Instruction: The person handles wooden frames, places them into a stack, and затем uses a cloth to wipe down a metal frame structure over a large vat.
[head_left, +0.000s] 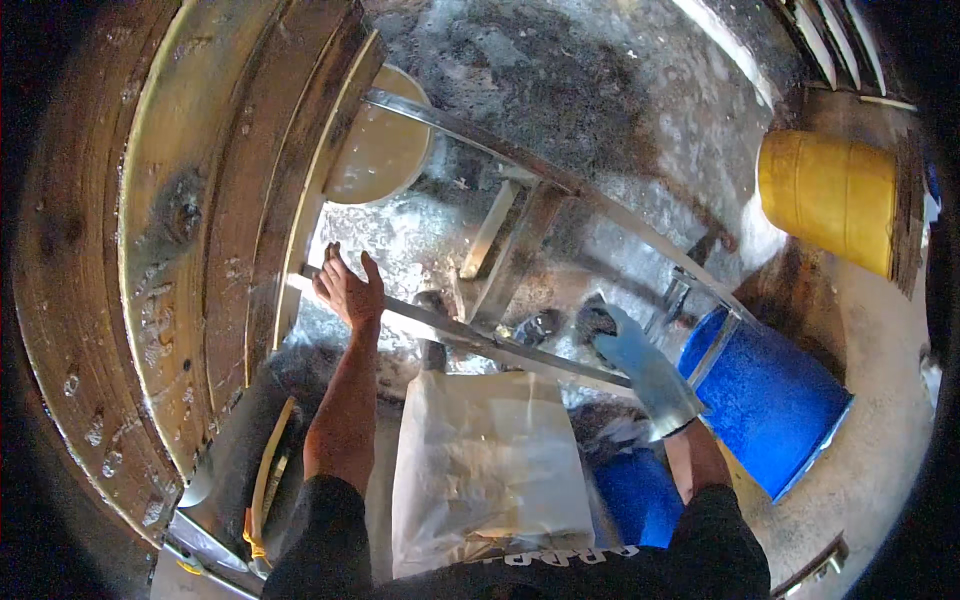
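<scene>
My bare left hand (349, 289) rests at the left end of the near rail of a long frame (555, 172), its fingers spread over the bar beside stacked wooden boards. On my right hand (626, 337) is a pale blue glove. That hand is above the near rail toward its right end, holding a dark, wad-like thing (596, 319) whose kind I cannot tell. Crossbars join the two long rails. A whitish apron (491, 457) hangs in front of my body, below the near rail.
Thick wooden boards (180, 210) curve along the left. A round tan lid or tub (382, 142) sits behind the frame. At the right are a blue drum (765, 405) and a yellow drum (829, 202). Another blue container (637, 495) is partly hidden by my right arm.
</scene>
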